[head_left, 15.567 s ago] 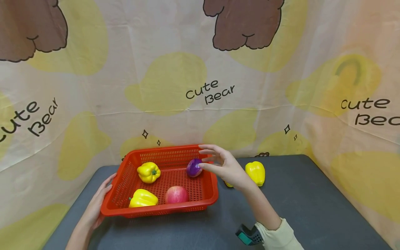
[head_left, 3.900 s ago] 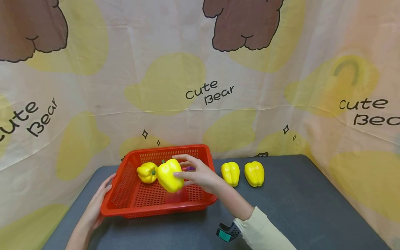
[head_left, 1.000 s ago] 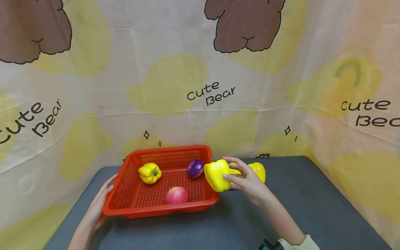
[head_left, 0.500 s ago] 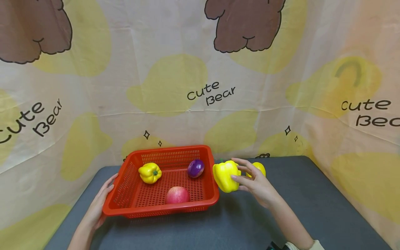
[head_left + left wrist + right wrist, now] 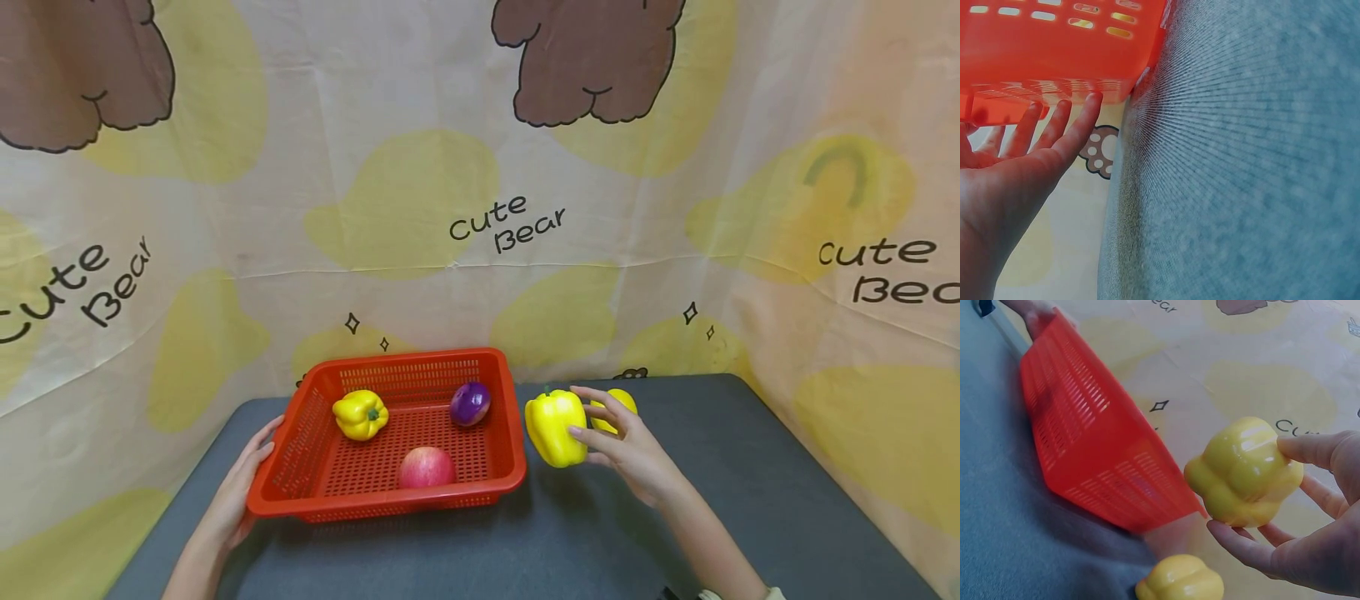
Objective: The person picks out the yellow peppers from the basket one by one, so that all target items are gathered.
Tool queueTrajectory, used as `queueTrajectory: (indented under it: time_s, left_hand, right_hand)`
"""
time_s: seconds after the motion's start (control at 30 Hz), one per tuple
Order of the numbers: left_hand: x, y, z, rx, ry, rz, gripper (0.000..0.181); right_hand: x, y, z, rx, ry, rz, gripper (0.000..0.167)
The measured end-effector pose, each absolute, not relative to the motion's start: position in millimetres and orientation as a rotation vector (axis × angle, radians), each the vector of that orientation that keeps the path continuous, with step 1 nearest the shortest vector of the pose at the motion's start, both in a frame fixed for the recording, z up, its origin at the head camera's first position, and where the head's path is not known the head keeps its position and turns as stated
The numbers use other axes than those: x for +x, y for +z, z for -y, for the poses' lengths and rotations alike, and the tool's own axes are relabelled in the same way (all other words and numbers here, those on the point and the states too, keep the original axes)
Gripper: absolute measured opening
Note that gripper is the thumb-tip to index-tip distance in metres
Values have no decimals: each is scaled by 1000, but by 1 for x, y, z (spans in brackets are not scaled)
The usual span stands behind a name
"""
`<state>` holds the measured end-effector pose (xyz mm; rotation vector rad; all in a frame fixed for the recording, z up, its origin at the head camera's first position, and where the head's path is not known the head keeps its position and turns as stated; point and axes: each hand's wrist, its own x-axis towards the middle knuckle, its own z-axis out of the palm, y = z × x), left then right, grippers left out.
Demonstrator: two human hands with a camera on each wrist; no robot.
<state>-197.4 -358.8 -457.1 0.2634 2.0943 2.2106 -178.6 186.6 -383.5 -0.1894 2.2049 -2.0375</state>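
Pepper (image 5: 555, 427) moved rightward, right hand (image 5: 628, 450) gripping, second pepper (image 5: 625, 402) half-hidden; left hand (image 5: 234, 487) touching basket (image 5: 375, 505)

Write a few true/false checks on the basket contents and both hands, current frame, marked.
1. The right hand holds a yellow pepper outside the red basket. True.
2. The left hand holds a pepper. False: it touches the basket's left side.
3. Two peppers are in the basket. False: only one pepper is.
4. The apple lies nearer the person than the purple vegetable. True.
5. The apple is outside the basket. False: it is inside.
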Motion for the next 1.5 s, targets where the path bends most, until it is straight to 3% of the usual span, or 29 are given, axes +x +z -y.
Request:
queueTrajectory:
  time_s: [1.5]
  left_hand:
    - [-197, -457, 358, 273, 2230, -2068, 48]
  right_hand:
    - [-174, -405, -208, -73, -1987, -2191, 70]
